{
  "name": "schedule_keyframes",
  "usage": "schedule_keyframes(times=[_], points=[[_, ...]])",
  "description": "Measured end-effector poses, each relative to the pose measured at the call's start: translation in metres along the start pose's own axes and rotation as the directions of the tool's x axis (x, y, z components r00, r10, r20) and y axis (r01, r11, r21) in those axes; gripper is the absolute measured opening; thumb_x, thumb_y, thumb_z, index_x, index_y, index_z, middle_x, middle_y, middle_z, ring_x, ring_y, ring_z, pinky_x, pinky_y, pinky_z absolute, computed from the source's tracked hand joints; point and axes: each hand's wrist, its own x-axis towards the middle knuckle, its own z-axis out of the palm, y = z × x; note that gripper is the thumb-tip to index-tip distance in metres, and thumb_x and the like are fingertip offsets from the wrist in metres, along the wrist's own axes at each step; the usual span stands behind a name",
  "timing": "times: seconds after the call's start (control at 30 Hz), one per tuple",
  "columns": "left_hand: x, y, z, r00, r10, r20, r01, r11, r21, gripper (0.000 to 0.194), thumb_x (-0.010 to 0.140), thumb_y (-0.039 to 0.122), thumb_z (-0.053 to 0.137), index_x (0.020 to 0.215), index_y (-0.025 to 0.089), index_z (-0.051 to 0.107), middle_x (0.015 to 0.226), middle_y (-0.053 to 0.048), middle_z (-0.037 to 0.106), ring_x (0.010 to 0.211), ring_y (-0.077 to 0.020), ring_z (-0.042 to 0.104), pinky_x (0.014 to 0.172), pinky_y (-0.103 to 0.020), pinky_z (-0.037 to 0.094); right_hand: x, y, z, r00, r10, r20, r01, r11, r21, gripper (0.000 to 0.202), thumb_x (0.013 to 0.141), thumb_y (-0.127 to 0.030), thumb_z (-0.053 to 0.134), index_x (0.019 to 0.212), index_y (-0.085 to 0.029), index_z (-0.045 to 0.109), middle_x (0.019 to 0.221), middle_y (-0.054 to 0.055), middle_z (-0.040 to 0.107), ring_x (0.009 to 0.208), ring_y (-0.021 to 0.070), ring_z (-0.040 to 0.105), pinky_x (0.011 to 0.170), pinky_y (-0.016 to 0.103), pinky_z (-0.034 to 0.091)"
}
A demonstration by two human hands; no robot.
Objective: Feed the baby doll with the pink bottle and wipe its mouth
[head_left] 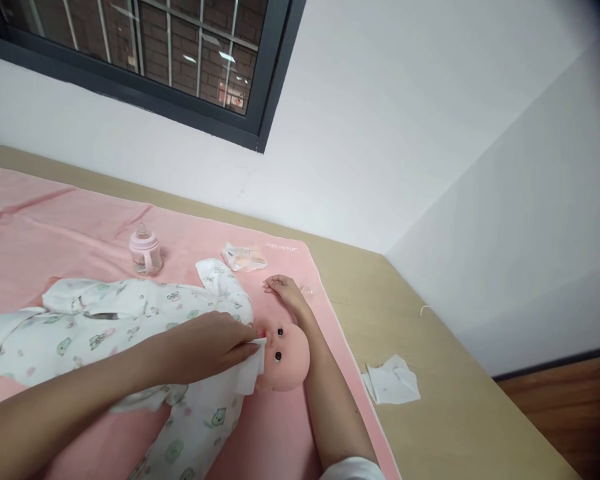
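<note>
- Left hand pinching tissue by doll, near its mouth
- Right hand beyond doll, loosely curled
- Bottle and packet on blanket
- Second tissue on table

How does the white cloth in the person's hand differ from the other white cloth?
The held cloth is pinched in the left hand by the doll's face; the loose cloth lies on the table, by the pink mat's edge.
The held cloth is partly hidden by the hand; the loose cloth shows more of its creased surface.
Both are white.
</note>
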Motion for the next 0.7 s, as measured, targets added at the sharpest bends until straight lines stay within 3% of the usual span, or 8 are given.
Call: schedule_keyframes(times=[0.27,0.47,0.7], points=[[0.004,-0.007,0.013,0.997,-0.008,-0.078,0.018,0.992,0.124,0.017,0.088,0.024,0.038,0.074,0.02,0.047,0.068,-0.003,0.057,0.065,-0.0199,0.052,0.057,-0.031,0.032,0.003,0.006,-0.003,1.0,-0.013,-0.014,0.013,1.0,0.001,0.009,0.075,-0.021,0.066,0.08,-0.014,0.066,0.082,0.007,0.071,0.073,0.0133,0.066,0.077,0.027,0.054],[0.005,-0.009,0.019,0.989,0.015,-0.145,0.002,0.994,0.11,0.028,0.095,0.029,0.031,0.072,0.02,0.044,0.065,-0.002,0.054,0.06,-0.0182,0.048,0.057,-0.032,0.032,0.002,0.004,-0.002,1.0,-0.02,-0.023,0.02,1.0,-0.014,0.008,0.076,-0.021,0.063,0.081,-0.014,0.065,0.081,0.006,0.07,0.071,0.0129,0.067,0.076,0.027,0.054],[0.006,-0.007,0.023,0.989,0.033,-0.146,-0.01,0.987,0.157,0.026,0.094,0.026,0.033,0.07,0.021,0.041,0.062,-0.002,0.054,0.059,-0.0184,0.048,0.059,-0.033,0.035,0.002,0.006,-0.001,0.999,-0.018,-0.04,0.017,0.999,-0.027,0.01,0.076,-0.022,0.064,0.082,-0.014,0.064,0.08,0.006,0.069,0.071,0.0129,0.066,0.077,0.028,0.053]])
